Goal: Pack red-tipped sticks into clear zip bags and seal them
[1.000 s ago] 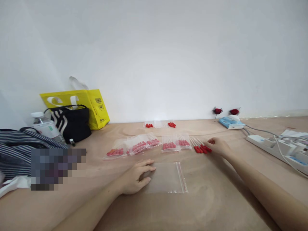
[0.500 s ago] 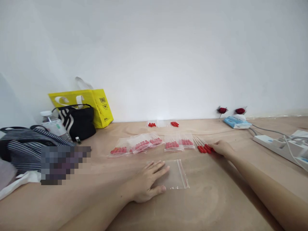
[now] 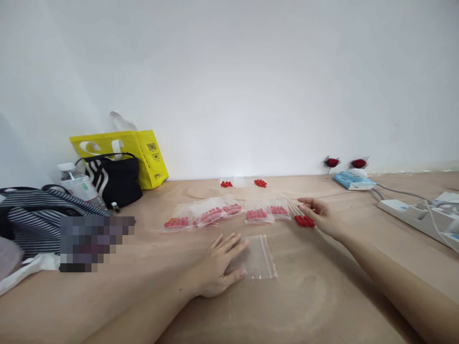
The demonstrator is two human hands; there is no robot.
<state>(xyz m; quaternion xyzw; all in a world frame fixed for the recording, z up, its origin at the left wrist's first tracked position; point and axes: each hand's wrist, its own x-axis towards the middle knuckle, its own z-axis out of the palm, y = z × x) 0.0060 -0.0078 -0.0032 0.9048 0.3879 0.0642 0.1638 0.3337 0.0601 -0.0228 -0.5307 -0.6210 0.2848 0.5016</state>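
Observation:
My left hand (image 3: pixel 223 265) lies with fingers spread on a clear zip-lock bag (image 3: pixel 258 258), covering its left part. My right hand (image 3: pixel 321 217) is at a small fan of red-ended sticks (image 3: pixel 304 220) with thin pale shafts. Its fingers are apart over the shafts; whether they touch them I cannot tell. Left of the sticks lie two zip-lock bags holding similar red-ended sticks, a right one (image 3: pixel 278 210) and a left one (image 3: pixel 257 214). Several more filled bags (image 3: pixel 211 215) overlap farther left.
Two small groups of red pieces, left (image 3: pixel 226 184) and right (image 3: pixel 260 183), lie by the wall. A yellow bag (image 3: pixel 150 162), black pouch (image 3: pixel 120 181), bottle (image 3: pixel 79 186) and striped cloth (image 3: pixel 34 222) stand left. Right are a tissue pack (image 3: pixel 353 180), power strip (image 3: pixel 412 217) and two dark red flowers.
My right hand has moved from the sticks' red ends up and left over their shafts, its fingers now apart. My left hand remains on the clear bag, which has shifted slightly left in view.

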